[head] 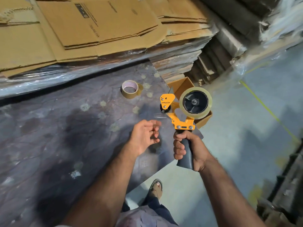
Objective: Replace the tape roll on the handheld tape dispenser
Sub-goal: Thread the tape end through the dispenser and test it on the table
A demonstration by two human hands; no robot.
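My right hand (pixel 188 149) grips the dark handle of the orange handheld tape dispenser (pixel 178 118), held upright above the table's corner. A clear tape roll (pixel 196 103) sits on its black hub. My left hand (pixel 146 138) hovers just left of the dispenser with loosely curled fingers; it holds nothing that I can make out, though a faint clear strip runs from the roller toward it. A brown tape roll (pixel 130 88) lies flat on the dark table (pixel 57 128), beyond the left hand.
Stacks of flattened cardboard boxes (pixel 98 27) wrapped in plastic border the table at the back. A small open cardboard box (pixel 183 84) sits behind the dispenser. The grey floor (pixel 246 128) with a yellow line lies to the right, my sandalled foot (pixel 155 189) below.
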